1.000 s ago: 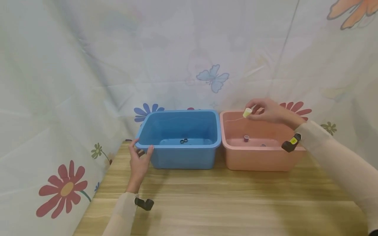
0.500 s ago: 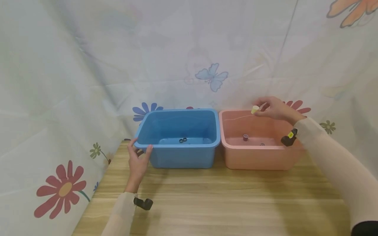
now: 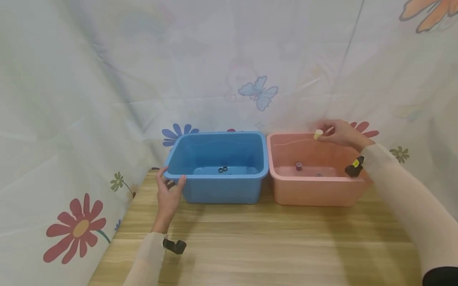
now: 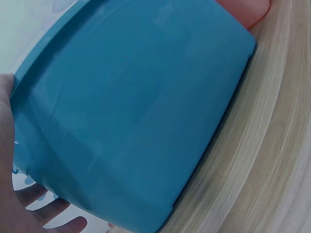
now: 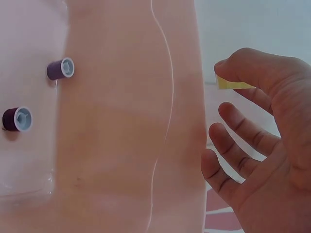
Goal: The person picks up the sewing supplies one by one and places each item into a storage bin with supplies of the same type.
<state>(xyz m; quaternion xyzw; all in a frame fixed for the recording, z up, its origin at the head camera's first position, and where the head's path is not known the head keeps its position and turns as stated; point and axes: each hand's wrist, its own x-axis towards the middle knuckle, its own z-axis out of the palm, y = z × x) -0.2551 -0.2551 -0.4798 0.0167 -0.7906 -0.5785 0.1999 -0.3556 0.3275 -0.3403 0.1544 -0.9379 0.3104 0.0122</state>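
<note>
In the head view my right hand pinches a small spool of pale yellow thread between thumb and index finger. It is held at the far rim of a pink tub. The right wrist view shows the yellow spool partly covered by the thumb, with the other fingers spread loosely. My left hand holds the front left corner of a blue tub, thumb at the front and fingers round the side. Two purple thread spools lie on the pink tub's floor.
Several small dark ring-shaped things lie in the blue tub, too small to identify. Both tubs stand side by side on a wooden table. A patterned white curtain hangs close behind them and along the left.
My right hand has moved to the right along the pink tub's far rim, still pinching the yellow spool. My left hand stays at the blue tub's corner.
</note>
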